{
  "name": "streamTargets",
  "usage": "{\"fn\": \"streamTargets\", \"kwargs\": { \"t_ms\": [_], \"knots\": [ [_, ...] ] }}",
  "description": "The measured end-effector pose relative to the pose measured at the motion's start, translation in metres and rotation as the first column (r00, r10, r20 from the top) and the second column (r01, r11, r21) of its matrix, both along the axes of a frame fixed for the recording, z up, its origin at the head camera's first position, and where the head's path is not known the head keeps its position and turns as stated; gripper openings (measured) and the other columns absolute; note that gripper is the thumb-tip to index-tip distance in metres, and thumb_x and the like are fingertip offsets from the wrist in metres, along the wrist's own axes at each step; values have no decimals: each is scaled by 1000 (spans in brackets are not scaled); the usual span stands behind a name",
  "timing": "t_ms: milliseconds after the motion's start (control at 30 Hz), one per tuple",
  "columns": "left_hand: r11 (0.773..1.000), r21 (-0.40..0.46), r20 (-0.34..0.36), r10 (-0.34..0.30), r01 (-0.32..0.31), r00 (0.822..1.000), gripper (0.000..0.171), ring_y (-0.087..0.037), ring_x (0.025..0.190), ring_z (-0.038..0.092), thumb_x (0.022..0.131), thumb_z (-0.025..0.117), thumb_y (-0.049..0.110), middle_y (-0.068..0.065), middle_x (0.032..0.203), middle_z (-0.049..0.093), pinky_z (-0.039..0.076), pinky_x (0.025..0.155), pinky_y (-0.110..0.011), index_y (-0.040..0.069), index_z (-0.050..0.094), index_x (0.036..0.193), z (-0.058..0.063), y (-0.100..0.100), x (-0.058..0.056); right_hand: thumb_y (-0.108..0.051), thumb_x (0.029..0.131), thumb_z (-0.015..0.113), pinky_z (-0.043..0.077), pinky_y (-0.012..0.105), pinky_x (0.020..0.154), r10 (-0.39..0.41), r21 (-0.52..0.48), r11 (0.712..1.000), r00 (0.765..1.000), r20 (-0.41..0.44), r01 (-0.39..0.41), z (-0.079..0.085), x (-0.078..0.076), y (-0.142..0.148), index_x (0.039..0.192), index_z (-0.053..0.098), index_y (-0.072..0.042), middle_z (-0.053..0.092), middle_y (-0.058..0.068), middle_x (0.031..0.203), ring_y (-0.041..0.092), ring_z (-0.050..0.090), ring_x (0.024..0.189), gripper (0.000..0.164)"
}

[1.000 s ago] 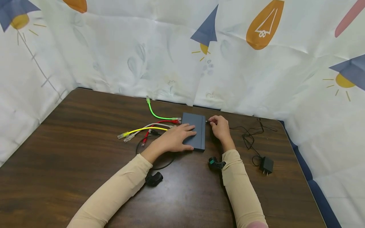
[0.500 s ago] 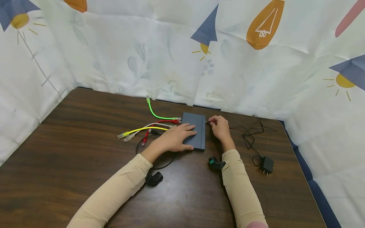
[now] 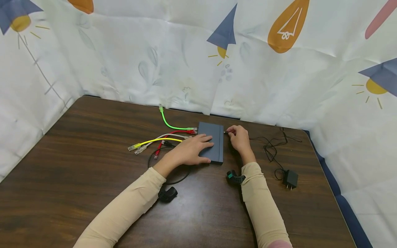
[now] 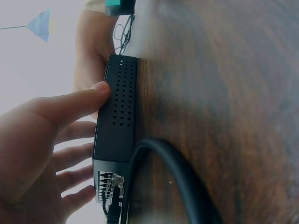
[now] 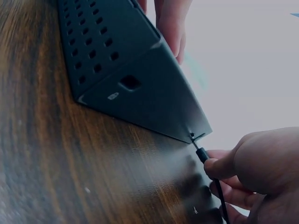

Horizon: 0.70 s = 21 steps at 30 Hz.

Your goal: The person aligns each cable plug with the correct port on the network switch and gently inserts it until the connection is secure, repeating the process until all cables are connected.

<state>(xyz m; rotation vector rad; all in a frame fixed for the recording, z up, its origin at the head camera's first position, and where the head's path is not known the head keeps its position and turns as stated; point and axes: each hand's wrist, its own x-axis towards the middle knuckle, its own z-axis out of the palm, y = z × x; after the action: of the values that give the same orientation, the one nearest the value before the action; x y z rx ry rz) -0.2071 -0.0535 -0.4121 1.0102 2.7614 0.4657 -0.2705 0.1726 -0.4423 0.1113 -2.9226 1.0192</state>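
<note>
A dark grey network switch [image 3: 217, 143] lies flat on the table. My left hand [image 3: 193, 151] rests on its top with fingers spread, and the thumb [image 4: 99, 88] touches its perforated side in the left wrist view. On the switch's right, my right hand [image 3: 240, 139] pinches the black power plug [image 5: 202, 155] of a thin cord. The plug's metal tip reaches the jack near the far end of that side. Green [image 3: 167, 123], red [image 3: 177, 131], white [image 3: 166, 135] and yellow [image 3: 155, 140] network cables run out from the left side, partly hidden by my left hand.
A power adapter [image 3: 290, 179] with its prongs out lies at the right, its tangled cord [image 3: 271, 148] behind it. A black cable [image 3: 183, 179] loops under my left wrist. The wooden table [image 3: 77, 165] meets a patterned curtain [image 3: 124, 62] at the back.
</note>
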Motion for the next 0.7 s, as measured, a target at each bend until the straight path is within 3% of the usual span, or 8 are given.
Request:
{"fn": "streamTargets", "kwargs": {
  "t_ms": [700],
  "knots": [
    [1000, -3, 5, 0, 0, 1000, 66, -28, 147, 27, 88, 65, 49, -5, 157, 33, 32, 115, -48, 17, 48, 144, -2, 1, 0, -6, 96, 57, 46, 46, 89, -4, -12, 1000, 1000, -21, 4, -4, -2, 0, 104, 69, -4, 61, 15, 104, 31, 58, 99, 15]
  ]
}}
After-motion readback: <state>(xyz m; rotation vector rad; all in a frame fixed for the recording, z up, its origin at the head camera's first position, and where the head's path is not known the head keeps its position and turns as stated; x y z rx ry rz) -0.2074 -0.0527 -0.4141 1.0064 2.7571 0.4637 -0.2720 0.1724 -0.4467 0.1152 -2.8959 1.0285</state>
